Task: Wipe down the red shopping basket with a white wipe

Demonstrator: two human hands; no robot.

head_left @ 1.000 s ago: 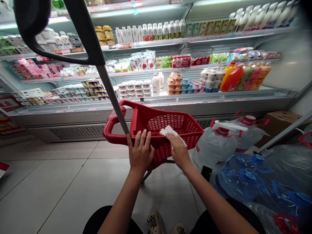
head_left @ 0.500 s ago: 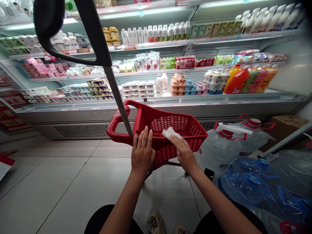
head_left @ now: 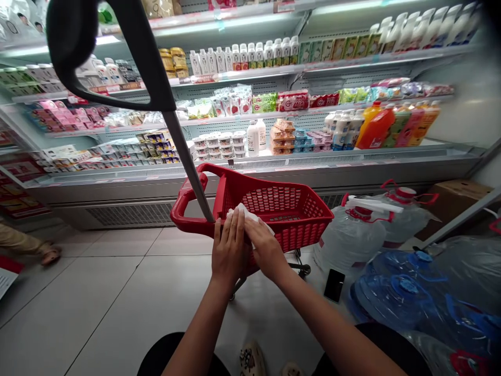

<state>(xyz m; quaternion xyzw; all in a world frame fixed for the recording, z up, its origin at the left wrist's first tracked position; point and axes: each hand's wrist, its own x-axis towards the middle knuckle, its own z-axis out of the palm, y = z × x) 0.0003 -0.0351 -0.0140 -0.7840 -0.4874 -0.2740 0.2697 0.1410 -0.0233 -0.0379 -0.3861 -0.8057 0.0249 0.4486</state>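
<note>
one other person's leg (head_left: 24, 241), cut off at left; one red basket cart (head_left: 303, 235), midway, near wall partly hidden. the left hand (head_left: 230, 245) lies flat, outstretched, at the cart's near rim; beside it one white cloth (head_left: 249, 213), partly covered, held under the right hand (head_left: 265, 246); one phone (head_left: 334, 285); two clear jugs (head_left: 348, 240), the rear partly hidden.

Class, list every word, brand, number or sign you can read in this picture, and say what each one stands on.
No text reads for certain.
Red multipack on a refrigerated shelf: large white characters, too blurred to quote.
White bottles, large orange bottle and gold-colored tubs: label print too small.
Red-and-white panel at the left edge: faint print, too blurred.
Red shopping cart and white cloth: no lettering visible.
</note>
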